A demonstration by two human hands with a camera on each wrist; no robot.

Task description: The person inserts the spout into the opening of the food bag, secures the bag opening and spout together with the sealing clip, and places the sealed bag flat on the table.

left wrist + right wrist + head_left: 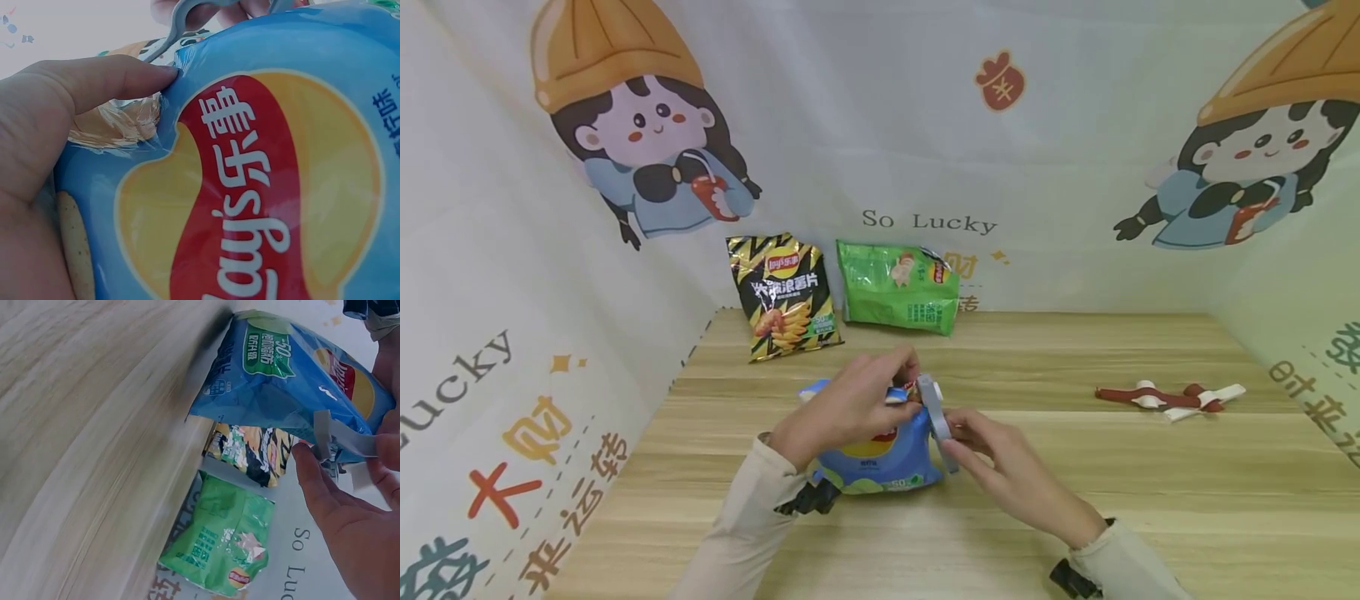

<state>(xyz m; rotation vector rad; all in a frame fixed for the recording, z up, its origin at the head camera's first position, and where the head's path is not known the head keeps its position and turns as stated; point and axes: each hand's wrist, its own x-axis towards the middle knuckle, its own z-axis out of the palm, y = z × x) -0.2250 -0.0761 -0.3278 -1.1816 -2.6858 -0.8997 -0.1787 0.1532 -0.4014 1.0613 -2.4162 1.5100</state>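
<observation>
Centrally on a wooden table [1150, 492], a little nearer its left edge than its right, a blue crisp bag [868, 479] sits between a person's two hands. The left hand [850, 408] reaches over the bag, thumb and fingers clamped on its crumpled upper edge, where silvery lining shows. The right hand [1011, 462] pinches a long grey clip [936, 421] between thumb and fingers, at the right end of that edge; whether its two arms have closed on the bag cannot be told.

At the table's back edge, toward the left corner, a black-and-yellow bag [786, 296] and a green bag [897, 287] stand against a printed cloth [925, 167]. Near the right edge lie red-and-white clips [1172, 398].

Several slips seem possible. If the left thumb eases off, the springy film could unfold and spread out of the clip. A clip set crookedly might catch only one corner, leaving a gap. Squeezing the plump bag too hard could crush the contents or push air against the edge.
</observation>
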